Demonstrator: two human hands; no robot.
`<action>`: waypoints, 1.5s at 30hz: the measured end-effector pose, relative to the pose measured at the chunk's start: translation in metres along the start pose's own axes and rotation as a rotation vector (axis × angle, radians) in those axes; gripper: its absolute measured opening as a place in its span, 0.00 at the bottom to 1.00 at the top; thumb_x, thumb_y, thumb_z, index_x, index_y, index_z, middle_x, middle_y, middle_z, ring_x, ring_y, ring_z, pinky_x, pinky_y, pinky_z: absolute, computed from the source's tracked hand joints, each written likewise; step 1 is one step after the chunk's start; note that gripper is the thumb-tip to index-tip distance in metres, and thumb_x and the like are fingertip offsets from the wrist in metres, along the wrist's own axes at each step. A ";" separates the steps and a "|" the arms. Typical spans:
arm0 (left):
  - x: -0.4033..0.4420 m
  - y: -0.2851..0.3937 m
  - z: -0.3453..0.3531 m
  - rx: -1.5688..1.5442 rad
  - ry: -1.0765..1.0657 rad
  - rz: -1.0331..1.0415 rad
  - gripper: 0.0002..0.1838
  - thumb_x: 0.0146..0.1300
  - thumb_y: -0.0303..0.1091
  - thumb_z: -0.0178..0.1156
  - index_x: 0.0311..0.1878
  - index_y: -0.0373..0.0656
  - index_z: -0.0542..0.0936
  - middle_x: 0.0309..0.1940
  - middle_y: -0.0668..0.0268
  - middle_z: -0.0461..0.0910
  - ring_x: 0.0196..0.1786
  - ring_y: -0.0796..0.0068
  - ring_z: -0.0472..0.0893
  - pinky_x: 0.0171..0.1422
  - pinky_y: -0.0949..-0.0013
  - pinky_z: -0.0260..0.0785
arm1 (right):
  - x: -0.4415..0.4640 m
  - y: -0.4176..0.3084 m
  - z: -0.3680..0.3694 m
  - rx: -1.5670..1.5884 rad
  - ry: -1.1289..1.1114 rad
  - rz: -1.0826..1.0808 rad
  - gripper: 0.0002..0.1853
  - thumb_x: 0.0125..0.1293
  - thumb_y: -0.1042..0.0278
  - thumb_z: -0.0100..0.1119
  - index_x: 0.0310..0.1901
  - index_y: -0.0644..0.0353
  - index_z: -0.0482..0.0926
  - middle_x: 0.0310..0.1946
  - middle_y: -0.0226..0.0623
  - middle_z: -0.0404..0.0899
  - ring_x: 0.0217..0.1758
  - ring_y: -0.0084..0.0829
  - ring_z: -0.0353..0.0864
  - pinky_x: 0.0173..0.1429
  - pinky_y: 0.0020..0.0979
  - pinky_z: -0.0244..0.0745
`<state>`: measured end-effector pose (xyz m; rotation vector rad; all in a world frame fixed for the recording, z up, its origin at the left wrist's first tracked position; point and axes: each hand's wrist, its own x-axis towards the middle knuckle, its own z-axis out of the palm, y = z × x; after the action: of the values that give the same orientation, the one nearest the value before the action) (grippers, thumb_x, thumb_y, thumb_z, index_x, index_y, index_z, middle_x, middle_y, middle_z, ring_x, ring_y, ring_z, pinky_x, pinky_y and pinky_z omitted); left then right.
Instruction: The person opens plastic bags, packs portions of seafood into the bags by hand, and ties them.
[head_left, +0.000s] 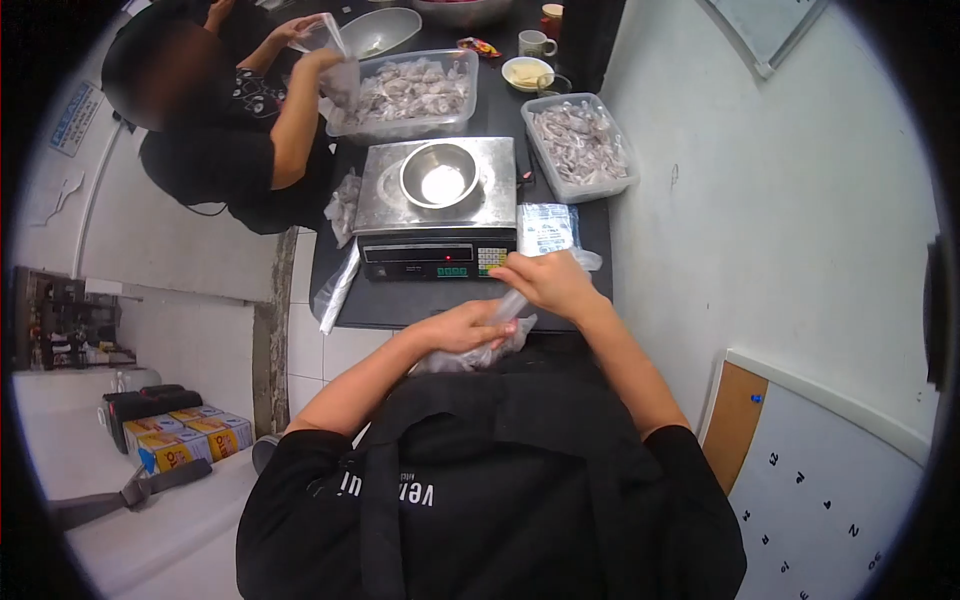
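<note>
Close to my body, at the table's near edge, both my hands are on a clear plastic bag with pale contents that I cannot make out. Its lower part is in my left hand, whose fingers curl around it. My right hand is closed on the narrow, gathered upper part of the bag. Just beyond them stands a digital scale with an empty-looking steel bowl on its plate. Beside my right hand lies a stack of printed plastic packaging.
Two plastic tubs hold small bagged pieces. A filled bag and a plastic roll lie left of the scale. A co-worker holds a bag over the left tub. A mug and bowl stand behind; a wall bounds the right.
</note>
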<state>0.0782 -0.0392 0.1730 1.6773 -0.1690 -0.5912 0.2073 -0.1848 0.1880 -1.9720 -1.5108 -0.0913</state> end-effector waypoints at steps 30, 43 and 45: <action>0.027 0.073 -0.043 -0.014 0.690 0.121 0.08 0.63 0.27 0.55 0.39 0.36 0.82 0.25 0.67 0.79 0.24 0.84 0.75 0.22 0.79 0.64 | -0.048 -0.005 0.002 1.757 -0.380 0.358 0.16 0.72 0.56 0.44 0.31 0.57 0.69 0.24 0.29 0.69 0.30 0.26 0.73 0.43 0.28 0.70; 0.036 0.032 -0.012 -0.075 0.275 0.044 0.09 0.62 0.29 0.58 0.41 0.36 0.82 0.30 0.68 0.81 0.34 0.84 0.76 0.40 0.77 0.69 | -0.030 0.084 -0.052 0.641 -0.464 0.268 0.12 0.64 0.59 0.56 0.32 0.57 0.83 0.28 0.32 0.80 0.34 0.21 0.76 0.41 0.26 0.70; 0.040 0.000 -0.012 -0.020 0.369 -0.029 0.09 0.61 0.30 0.59 0.41 0.36 0.83 0.30 0.69 0.82 0.34 0.85 0.76 0.41 0.78 0.69 | -0.052 0.074 -0.030 0.575 -0.536 0.398 0.14 0.64 0.56 0.55 0.31 0.57 0.82 0.26 0.33 0.80 0.31 0.25 0.76 0.40 0.29 0.70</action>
<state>0.1183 -0.0462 0.1630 1.7411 0.1275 -0.2946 0.2650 -0.2536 0.1573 -1.8307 -1.2103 0.9947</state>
